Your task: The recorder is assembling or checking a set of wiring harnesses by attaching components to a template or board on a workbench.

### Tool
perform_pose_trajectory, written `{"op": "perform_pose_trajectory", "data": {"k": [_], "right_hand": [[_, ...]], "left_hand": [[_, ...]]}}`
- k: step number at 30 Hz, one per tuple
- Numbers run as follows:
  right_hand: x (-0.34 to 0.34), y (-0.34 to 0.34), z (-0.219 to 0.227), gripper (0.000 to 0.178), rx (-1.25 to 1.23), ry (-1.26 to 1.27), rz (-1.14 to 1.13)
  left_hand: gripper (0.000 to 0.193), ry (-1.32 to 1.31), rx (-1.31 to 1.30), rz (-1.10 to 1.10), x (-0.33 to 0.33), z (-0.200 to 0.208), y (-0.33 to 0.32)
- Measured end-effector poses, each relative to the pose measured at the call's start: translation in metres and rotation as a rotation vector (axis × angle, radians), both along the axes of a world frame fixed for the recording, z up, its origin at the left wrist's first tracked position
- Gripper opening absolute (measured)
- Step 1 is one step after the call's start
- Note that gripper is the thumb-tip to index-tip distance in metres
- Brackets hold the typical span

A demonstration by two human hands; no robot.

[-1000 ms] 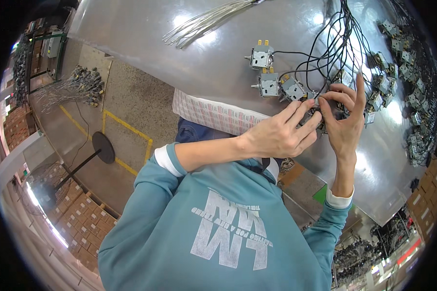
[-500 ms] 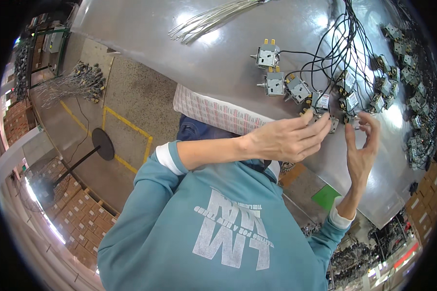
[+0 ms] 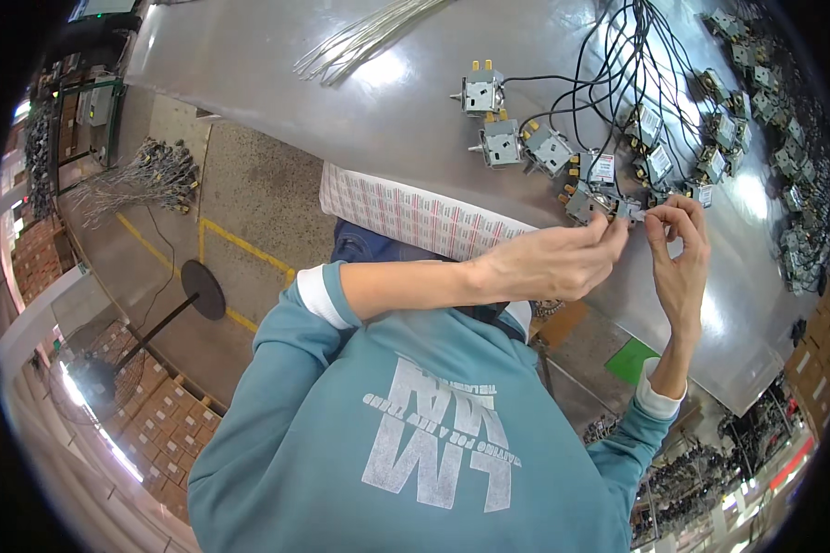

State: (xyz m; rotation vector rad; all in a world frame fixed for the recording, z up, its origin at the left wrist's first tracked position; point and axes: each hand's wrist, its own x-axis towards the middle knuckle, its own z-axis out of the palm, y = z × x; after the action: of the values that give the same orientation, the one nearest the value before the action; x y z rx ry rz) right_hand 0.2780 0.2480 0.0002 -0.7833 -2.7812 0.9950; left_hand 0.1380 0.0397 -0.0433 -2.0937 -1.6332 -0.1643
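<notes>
My left hand [image 3: 563,263] reaches in from the left with bent fingers closed at the near side of a small metal control unit [image 3: 628,210], partly hidden by the fingertips. My right hand [image 3: 681,253] faces it, thumb and forefinger pinched on a small pale piece [image 3: 638,215] against that unit; its exact kind is too small to tell. Just beyond lie similar units with brass tabs and black cables, among them a white-labelled unit [image 3: 602,169], a tilted one [image 3: 548,150] and two at the left, one unit [image 3: 482,92] above another [image 3: 501,143].
A printed label sheet [image 3: 415,210] hangs along the near edge of the metal table [image 3: 249,74]. Black cables [image 3: 632,74] bunch beyond the units. Thin pale wires [image 3: 360,46] lie at the far side; more units [image 3: 793,166] pile at right. A stand fan [image 3: 203,288] stands on the floor at left.
My right hand has moved left toward my left hand, its spread thumb and fingers now pinched together at the unit. The table and its units appear shifted slightly left and up in view.
</notes>
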Motion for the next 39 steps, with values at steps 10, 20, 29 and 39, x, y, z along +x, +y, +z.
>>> {"op": "perform_pose_trajectory", "data": {"k": [10,20,29,39], "right_hand": [[-0.001,0.006,0.001,0.012,-0.019,0.009,0.047],[-0.004,-0.002,0.001,0.011,0.002,0.025,0.027],[-0.005,-0.01,-0.002,0.011,0.118,0.056,0.037],[0.007,0.0,0.011,0.018,0.297,0.133,-0.047]], "left_hand": [[0.038,-0.055,0.032,0.035,0.01,-0.004,0.007],[0.039,-0.065,0.037,0.05,0.011,-0.005,0.011],[0.039,0.026,-0.026,0.114,0.019,-0.002,0.018],[0.035,0.164,-0.061,0.146,0.028,-0.005,0.025]]}}
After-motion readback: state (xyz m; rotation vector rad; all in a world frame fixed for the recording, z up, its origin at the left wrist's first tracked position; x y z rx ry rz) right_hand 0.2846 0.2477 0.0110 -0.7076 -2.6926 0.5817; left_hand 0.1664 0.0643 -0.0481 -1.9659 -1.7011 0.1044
